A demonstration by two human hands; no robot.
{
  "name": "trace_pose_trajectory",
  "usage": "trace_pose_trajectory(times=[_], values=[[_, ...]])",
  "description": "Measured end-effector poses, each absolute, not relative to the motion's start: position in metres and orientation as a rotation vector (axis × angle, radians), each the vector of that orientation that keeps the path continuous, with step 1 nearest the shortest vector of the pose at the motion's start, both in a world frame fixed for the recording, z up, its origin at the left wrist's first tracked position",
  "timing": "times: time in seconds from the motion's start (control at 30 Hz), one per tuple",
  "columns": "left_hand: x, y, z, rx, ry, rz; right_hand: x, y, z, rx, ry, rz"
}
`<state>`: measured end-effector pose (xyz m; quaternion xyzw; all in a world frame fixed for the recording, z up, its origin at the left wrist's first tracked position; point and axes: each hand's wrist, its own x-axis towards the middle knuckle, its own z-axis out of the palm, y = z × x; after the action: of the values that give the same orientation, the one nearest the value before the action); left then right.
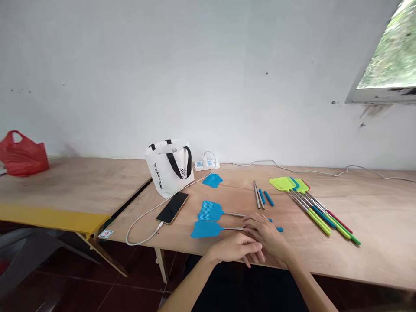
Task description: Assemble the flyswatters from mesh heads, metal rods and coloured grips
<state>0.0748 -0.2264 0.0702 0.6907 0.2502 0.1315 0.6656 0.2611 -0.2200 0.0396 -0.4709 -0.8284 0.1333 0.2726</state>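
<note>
Two blue fly swatters lie side by side near the front edge, the farther one with a mesh head (210, 211), the nearer one with a head (206, 229) that looks smoother. My right hand (264, 232) rests across their metal rods with loosely stretched fingers, hiding part of both. Beside it, partly below its fingers, is my left hand (237, 248), palm turned inward, fingers loose and holding nothing visible. A loose blue swatter head (212, 180) lies farther back. Two metal tubes (258, 197) and two short blue handles (269, 198) are beyond my right hand.
Several yellow-green, blue and red-edged fly swatters (320, 212) are stacked at the right. A phone (173, 208) on a white cable lies left, near a white bag (169, 169). A power strip (208, 165) sits by the wall. A red bag (24, 156) stands on the left table.
</note>
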Motion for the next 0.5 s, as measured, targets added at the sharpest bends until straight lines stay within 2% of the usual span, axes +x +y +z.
trace_pose_trajectory(times=[0.17, 0.4, 0.5], values=[[0.079, -0.228, 0.063, 1.515, 0.601, 0.37, 0.268, -0.228, 0.049, -1.327, -2.105, 0.518], [0.087, -0.215, 0.049, 1.192, 0.812, 1.012, 0.256, -0.237, 0.057, -1.333, -1.863, 0.336], [0.084, -0.21, 0.05, 1.155, 0.825, 1.171, 0.244, -0.239, 0.06, -1.294, -1.81, 0.345]])
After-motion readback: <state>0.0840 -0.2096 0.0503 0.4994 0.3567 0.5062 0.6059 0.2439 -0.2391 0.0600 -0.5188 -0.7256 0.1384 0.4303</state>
